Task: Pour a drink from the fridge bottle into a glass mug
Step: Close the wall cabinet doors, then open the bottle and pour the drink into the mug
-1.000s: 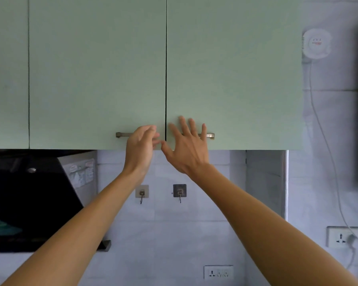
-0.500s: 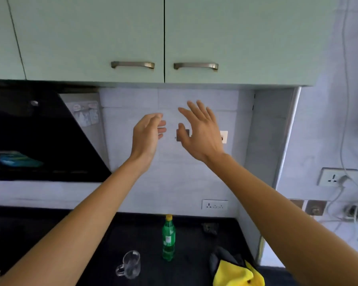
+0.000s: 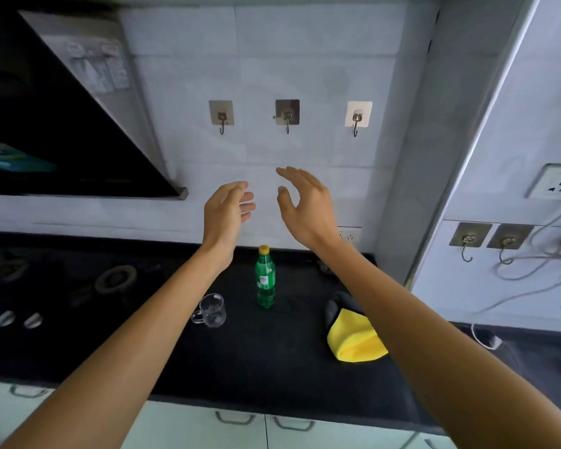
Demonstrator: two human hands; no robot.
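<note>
Raised side by side before the tiled wall: left hand [image 3: 227,212] and right hand [image 3: 305,205], apart, fingers loosely spread and slightly curved, holding nothing. Below them, upright on the black counter [image 3: 256,361] near the back wall: green bottle [image 3: 265,281], yellow cap on. Just left, nearer the front edge: glass mug [image 3: 212,311], not touching the bottle. Well apart to the right: yellow cloth [image 3: 353,341], open counter between.

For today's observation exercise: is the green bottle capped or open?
Capped: the green bottle stands upright with its yellow cap on.
</note>
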